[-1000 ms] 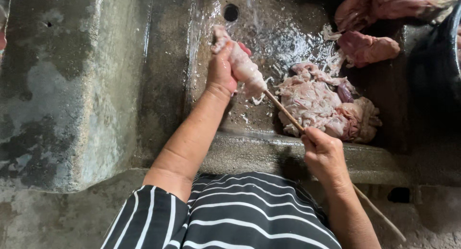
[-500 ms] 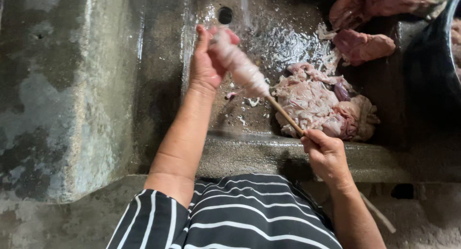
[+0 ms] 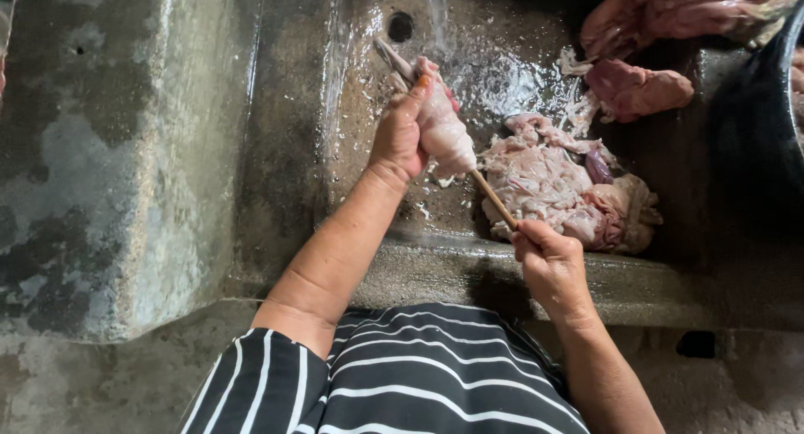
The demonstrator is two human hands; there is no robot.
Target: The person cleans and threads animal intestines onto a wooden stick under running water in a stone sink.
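Water runs thinly down the far wall of a rough concrete sink [image 3: 276, 174], next to its dark drain hole [image 3: 400, 26], and the whole floor of the basin glistens wet.

From the head camera, looking down: the left hand [image 3: 402, 136] is closed around a pale pink length of intestine [image 3: 440, 124] that is bunched up along a thin wooden stick [image 3: 492, 198]. The fingers wrap the near end of the gut; its grey tip pokes out beyond them toward the drain. The right hand [image 3: 548, 262] is shut in a fist on the near end of the stick, just above the sink's front rim [image 3: 636, 287]. The stick slants from that fist up and left into the gut, which hangs in the air over the left part of the basin, clear of the floor.

To the right lies a heap of pale offal [image 3: 561, 183], with darker red pieces [image 3: 636, 89] farther off and a black tub [image 3: 758, 132] at the right edge.

The gut looks soft, limp and very slippery, light but easily torn; I would judge a full wrap of the fingers where it gathers on the stick to be the safest hold.
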